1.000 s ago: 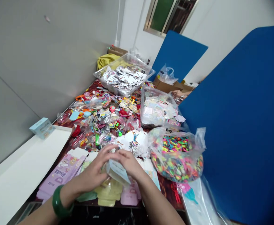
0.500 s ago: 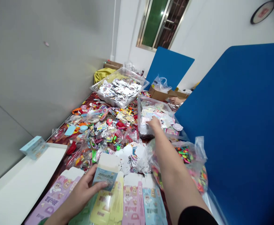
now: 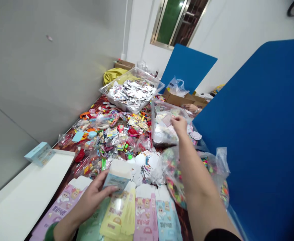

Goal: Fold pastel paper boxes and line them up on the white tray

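My left hand is wrapped round a light blue printed carton, its white top flap standing up. Over a clear plastic tub, my right hand pinches a small pale pink packet by one edge. Papers and packets fill this tub. Below my hands lie flattened cartons in several colours: a purple stack, a yellow stack, a pink stack and a blue stack. White die-cut cards lie just beyond them.
Bagged trinkets cover the table's middle. Behind them stands a larger clear bin of white cutouts. A bag of colourful pieces sits under my right forearm. Blue panels border the right; another person's hand shows behind. A blue box stands left.
My right hand has lifted slightly from the tub's contents and now holds the pale pink packet. The carton in my left hand has tilted a little. The view has shifted slightly.
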